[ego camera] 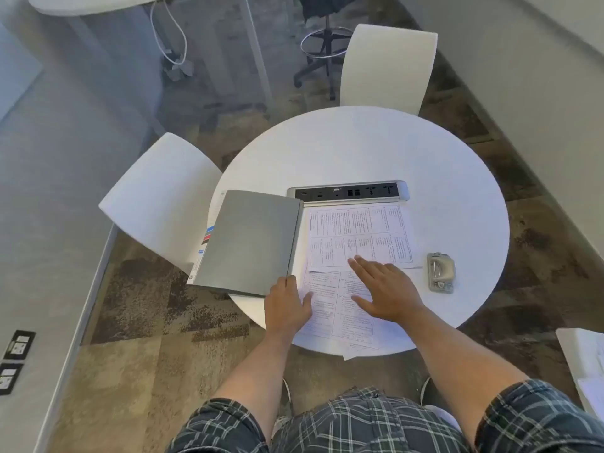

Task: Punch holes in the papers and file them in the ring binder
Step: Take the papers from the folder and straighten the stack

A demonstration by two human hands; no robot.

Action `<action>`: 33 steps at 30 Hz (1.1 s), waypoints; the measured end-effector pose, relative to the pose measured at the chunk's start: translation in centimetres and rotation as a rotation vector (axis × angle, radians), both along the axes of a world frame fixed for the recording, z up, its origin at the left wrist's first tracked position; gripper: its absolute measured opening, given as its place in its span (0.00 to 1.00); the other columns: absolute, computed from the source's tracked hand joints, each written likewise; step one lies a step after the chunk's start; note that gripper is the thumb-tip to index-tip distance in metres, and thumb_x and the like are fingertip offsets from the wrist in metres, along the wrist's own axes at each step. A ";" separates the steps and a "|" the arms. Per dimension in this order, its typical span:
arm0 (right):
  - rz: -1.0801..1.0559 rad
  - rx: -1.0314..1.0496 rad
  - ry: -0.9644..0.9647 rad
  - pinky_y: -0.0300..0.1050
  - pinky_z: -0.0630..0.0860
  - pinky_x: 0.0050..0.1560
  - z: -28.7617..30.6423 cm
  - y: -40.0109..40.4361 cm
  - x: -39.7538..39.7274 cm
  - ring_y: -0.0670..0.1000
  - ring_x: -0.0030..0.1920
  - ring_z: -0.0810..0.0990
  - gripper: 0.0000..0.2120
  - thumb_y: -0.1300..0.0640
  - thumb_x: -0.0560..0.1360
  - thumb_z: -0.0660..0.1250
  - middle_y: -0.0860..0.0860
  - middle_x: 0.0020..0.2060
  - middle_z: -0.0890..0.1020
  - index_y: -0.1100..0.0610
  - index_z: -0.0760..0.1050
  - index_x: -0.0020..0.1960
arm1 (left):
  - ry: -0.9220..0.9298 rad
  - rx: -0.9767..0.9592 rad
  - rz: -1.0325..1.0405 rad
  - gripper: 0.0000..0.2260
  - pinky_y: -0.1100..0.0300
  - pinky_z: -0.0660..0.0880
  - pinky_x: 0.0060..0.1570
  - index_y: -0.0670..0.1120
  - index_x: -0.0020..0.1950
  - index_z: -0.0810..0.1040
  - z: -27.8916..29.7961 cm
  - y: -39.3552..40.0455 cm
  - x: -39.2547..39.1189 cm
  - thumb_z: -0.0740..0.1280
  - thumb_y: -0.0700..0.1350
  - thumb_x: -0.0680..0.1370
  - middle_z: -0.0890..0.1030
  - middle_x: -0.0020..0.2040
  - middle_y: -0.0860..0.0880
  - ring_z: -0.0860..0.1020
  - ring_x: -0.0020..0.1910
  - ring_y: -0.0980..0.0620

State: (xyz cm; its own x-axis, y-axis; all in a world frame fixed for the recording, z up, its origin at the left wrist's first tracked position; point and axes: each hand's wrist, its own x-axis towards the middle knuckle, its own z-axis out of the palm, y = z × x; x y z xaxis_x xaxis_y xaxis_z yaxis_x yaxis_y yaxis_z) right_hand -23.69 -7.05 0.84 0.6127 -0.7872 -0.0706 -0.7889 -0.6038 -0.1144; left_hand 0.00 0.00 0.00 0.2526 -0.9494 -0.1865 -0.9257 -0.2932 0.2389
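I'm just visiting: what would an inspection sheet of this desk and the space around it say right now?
Surface: round white table with a built-in socket strip.
Job's things: grey binder, closed, at left; papers beside it, loose; hole punch at right, untouched.
Clutter: nothing seen.
Hands: left hand at the binder's near corner, on the papers; right hand flat on the papers.
Cables: white cable on the floor beyond.
Surroundings: two white chairs, stool, carpet.
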 end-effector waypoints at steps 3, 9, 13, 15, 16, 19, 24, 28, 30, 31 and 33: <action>0.004 0.189 0.148 0.54 0.70 0.74 -1.0 0.0 0.4 0.55 0.75 0.73 0.48 0.27 0.75 0.63 0.50 0.84 0.59 0.48 0.50 0.85 | 0.073 0.177 0.194 0.34 0.46 0.75 0.59 0.44 0.72 0.68 -0.5 -0.1 -1.0 0.70 0.64 0.75 0.72 0.66 0.44 0.74 0.65 0.42; 0.049 0.303 0.294 0.55 0.67 0.75 -1.4 0.5 0.7 0.54 0.78 0.66 0.55 0.27 0.70 0.70 0.49 0.85 0.55 0.46 0.46 0.85 | 0.217 0.279 0.451 0.37 0.43 0.75 0.62 0.42 0.72 0.67 -1.3 -0.5 -2.6 0.77 0.59 0.72 0.69 0.69 0.41 0.72 0.67 0.39; 0.034 0.302 0.295 0.55 0.66 0.76 -1.7 0.4 1.1 0.54 0.78 0.67 0.57 0.29 0.69 0.73 0.48 0.85 0.56 0.46 0.46 0.85 | 0.291 0.272 0.555 0.36 0.43 0.76 0.63 0.42 0.70 0.68 -1.5 -0.9 -2.9 0.78 0.58 0.71 0.74 0.68 0.41 0.76 0.66 0.39; 0.032 0.300 0.291 0.54 0.67 0.75 -2.0 0.2 1.1 0.54 0.77 0.68 0.57 0.29 0.68 0.74 0.49 0.84 0.56 0.47 0.46 0.85 | 0.362 0.278 0.599 0.35 0.43 0.76 0.62 0.42 0.68 0.69 -1.7 -1.1 -2.7 0.78 0.58 0.71 0.78 0.65 0.43 0.78 0.64 0.40; 0.039 0.296 0.288 0.54 0.67 0.75 -1.9 0.2 1.2 0.54 0.77 0.68 0.58 0.29 0.68 0.75 0.49 0.84 0.57 0.47 0.46 0.85 | 0.408 0.285 0.610 0.33 0.44 0.77 0.60 0.41 0.67 0.70 -1.9 -1.2 -2.6 0.78 0.58 0.71 0.79 0.62 0.44 0.79 0.62 0.40; 0.051 0.303 0.286 0.55 0.66 0.76 -2.1 -0.3 1.1 0.54 0.77 0.68 0.58 0.29 0.67 0.74 0.49 0.84 0.59 0.47 0.47 0.85 | 0.526 0.277 0.572 0.22 0.57 0.76 0.42 0.42 0.57 0.75 -2.1 -1.5 -1.9 0.76 0.56 0.74 0.81 0.54 0.46 0.81 0.50 0.47; 0.086 0.241 0.295 0.54 0.71 0.68 -0.9 -2.5 3.4 0.53 0.65 0.79 0.39 0.31 0.75 0.66 0.50 0.71 0.76 0.50 0.65 0.78 | 0.662 0.171 0.534 0.11 0.68 0.67 0.28 0.45 0.46 0.78 -2.7 -1.6 -0.6 0.73 0.51 0.77 0.81 0.43 0.52 0.77 0.37 0.60; 0.078 0.327 0.195 0.54 0.67 0.73 0.0 -4.0 6.6 0.56 0.73 0.73 0.28 0.34 0.78 0.65 0.53 0.81 0.64 0.46 0.75 0.74 | 0.744 0.140 0.491 0.07 0.69 0.69 0.31 0.46 0.51 0.80 -2.5 -1.9 0.1 0.74 0.47 0.77 0.81 0.44 0.54 0.79 0.41 0.57; 0.100 0.428 0.196 0.54 0.66 0.75 -0.2 -4.3 7.8 0.57 0.76 0.70 0.29 0.34 0.77 0.66 0.51 0.85 0.54 0.42 0.73 0.75 | 0.753 0.142 0.469 0.05 0.68 0.69 0.32 0.47 0.51 0.81 -2.5 -2.0 0.5 0.74 0.45 0.77 0.82 0.44 0.53 0.81 0.43 0.52; 0.124 0.440 0.225 0.54 0.66 0.75 -0.5 -4.5 8.2 0.57 0.77 0.69 0.29 0.34 0.78 0.66 0.51 0.85 0.51 0.41 0.72 0.77 | 0.754 0.143 0.460 0.05 0.67 0.70 0.33 0.46 0.51 0.81 -2.6 -2.0 0.6 0.74 0.44 0.77 0.82 0.44 0.52 0.81 0.45 0.50; 0.158 0.418 0.283 0.54 0.66 0.75 -1.2 -4.6 8.8 0.57 0.77 0.67 0.31 0.35 0.79 0.65 0.53 0.85 0.48 0.41 0.67 0.79 | 0.758 0.148 0.448 0.06 0.63 0.75 0.38 0.45 0.53 0.82 -2.8 -2.0 0.9 0.74 0.43 0.77 0.84 0.47 0.49 0.82 0.47 0.48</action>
